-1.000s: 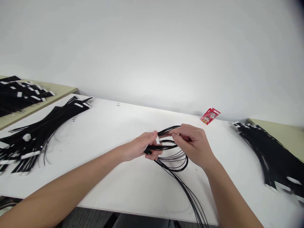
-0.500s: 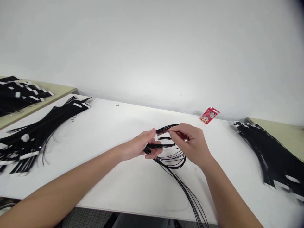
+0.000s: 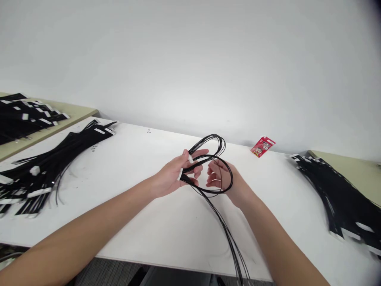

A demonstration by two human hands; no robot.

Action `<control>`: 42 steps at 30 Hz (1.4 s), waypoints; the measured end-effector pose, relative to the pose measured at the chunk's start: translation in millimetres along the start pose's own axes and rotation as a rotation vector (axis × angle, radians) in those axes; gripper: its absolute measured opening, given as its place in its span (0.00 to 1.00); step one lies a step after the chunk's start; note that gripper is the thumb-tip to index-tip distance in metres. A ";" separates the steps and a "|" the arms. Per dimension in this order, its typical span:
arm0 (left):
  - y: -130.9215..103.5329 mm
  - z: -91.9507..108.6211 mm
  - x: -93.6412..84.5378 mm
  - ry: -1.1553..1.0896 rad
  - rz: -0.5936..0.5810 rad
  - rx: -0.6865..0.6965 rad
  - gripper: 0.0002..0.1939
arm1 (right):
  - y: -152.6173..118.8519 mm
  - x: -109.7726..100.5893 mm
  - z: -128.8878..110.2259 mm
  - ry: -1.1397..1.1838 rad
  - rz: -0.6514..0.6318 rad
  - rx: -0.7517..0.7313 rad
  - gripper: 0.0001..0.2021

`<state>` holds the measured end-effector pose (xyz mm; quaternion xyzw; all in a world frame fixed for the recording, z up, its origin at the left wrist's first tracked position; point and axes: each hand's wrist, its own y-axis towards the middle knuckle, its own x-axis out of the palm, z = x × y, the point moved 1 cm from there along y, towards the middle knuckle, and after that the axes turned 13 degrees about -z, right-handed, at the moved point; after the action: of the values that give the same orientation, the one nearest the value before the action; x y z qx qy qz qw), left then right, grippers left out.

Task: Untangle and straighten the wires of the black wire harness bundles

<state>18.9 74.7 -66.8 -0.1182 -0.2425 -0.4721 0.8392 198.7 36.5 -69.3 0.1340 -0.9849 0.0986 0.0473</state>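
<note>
My left hand (image 3: 175, 172) grips a black wire harness (image 3: 205, 190) by its white connectors, one white connector (image 3: 191, 158) under the thumb and another white connector (image 3: 180, 173) beside the palm. From there the wires rise in one loop and bend round in a second loop to the right, while the long loose ends hang down past the table's front edge. My right hand (image 3: 224, 178) is behind the right-hand loop, its fingers loosely bent and apart, closing on no wire that I can see. Part of that hand is covered by the wires.
A pile of black wire harnesses (image 3: 64, 153) with white connectors lies at the left of the white table (image 3: 143, 222). Another pile of harnesses (image 3: 339, 194) is at the right, and a further harness stack (image 3: 18, 119) at the far left. A red packet (image 3: 262, 146) lies near the wall.
My right hand has let go of the upper wires and moved down and left behind a loop. The upper loop now stands free and higher, and my left hand has shifted slightly up and left.
</note>
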 end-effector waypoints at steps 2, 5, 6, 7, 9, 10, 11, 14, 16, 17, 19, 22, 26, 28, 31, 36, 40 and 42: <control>1.0 -0.9 -0.3 0.020 0.029 0.021 0.28 | -0.4 8.9 3.7 -0.161 -0.087 -0.024 0.11; 0.9 -1.7 -0.2 0.031 0.065 0.010 0.27 | -3.2 18.4 4.7 -0.399 -0.124 -0.125 0.07; 0.7 -2.0 0.1 0.029 0.073 0.007 0.27 | -3.9 20.2 4.8 -0.460 -0.108 -0.157 0.06; 0.5 -2.3 0.5 0.026 0.078 0.007 0.26 | -4.4 21.3 5.0 -0.512 -0.089 -0.185 0.06; 0.2 -3.0 1.4 0.021 0.081 0.010 0.26 | -4.4 22.5 6.2 -0.589 -0.070 -0.238 0.06; 0.1 -3.4 1.9 0.020 0.079 0.011 0.26 | -4.1 22.9 7.0 -0.618 -0.073 -0.263 0.06; 0.2 -3.7 2.3 0.018 0.075 0.011 0.26 | -3.8 23.2 7.8 -0.642 -0.075 -0.287 0.06; 0.2 -3.9 3.1 0.004 0.056 0.007 0.26 | -3.1 24.9 9.1 -0.704 -0.079 -0.355 0.06; 0.1 -3.4 3.1 0.000 0.054 -0.002 0.25 | -2.8 26.4 9.2 -0.751 -0.071 -0.398 0.05; -0.1 -3.0 3.0 0.001 0.056 -0.008 0.25 | -2.7 27.1 9.4 -0.776 -0.063 -0.414 0.05; -0.4 -2.2 2.6 0.010 0.065 -0.011 0.25 | -2.5 28.1 10.1 -0.821 -0.045 -0.427 0.04; -0.3 -1.7 2.1 0.024 0.073 0.003 0.25 | -2.7 28.9 11.7 -0.868 -0.031 -0.421 0.04; 0.5 -2.3 2.8 0.010 0.074 0.017 0.26 | -4.1 30.4 12.7 -0.909 -0.007 -0.421 0.05; 0.8 -2.3 3.7 0.007 0.080 0.033 0.25 | -4.7 31.7 13.2 -0.924 0.029 -0.430 0.04; 0.7 -2.0 5.0 0.006 0.097 0.049 0.23 | -5.3 34.2 14.9 -0.953 0.088 -0.446 0.04; 1.5 -4.0 3.9 0.026 0.150 0.019 0.25 | -6.1 29.1 10.4 -0.778 0.058 -0.311 0.04; 3.4 -6.1 1.3 0.014 0.102 0.007 0.28 | -9.9 7.1 -10.5 -0.203 -0.102 -0.119 0.10; 3.6 -6.1 0.7 0.021 0.078 0.006 0.28 | -13.3 -7.9 -23.3 0.073 -0.010 -0.076 0.12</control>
<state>24.0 73.5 -71.5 -0.1202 -0.2301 -0.4396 0.8599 211.4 30.7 -45.1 0.1333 -0.9849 0.0655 0.0887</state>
